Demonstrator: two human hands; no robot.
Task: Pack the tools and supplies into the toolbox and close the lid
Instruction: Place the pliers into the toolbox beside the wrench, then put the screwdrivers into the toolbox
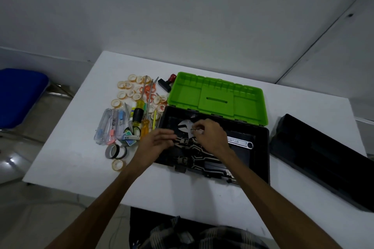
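Observation:
The black toolbox [261,159] stands open on the white table [85,157], its green lid [218,97] folded back behind it. A silver wrench [240,142] lies inside at the right. My right hand [210,137] is over the box's middle, fingers curled around a small silvery tool I cannot make out. My left hand [157,141] hovers at the box's left rim, fingers relaxed and holding nothing. Left of the box lies a heap: screwdrivers [138,114], scissors [128,119], several clear tape rolls [126,94], a grey tape roll [113,151].
A black insert tray [323,159] lies on the table to the right of the box. A stamp with a red knob [167,83] sits behind the lid's left corner. A blue chair [20,95] stands off the table's left side.

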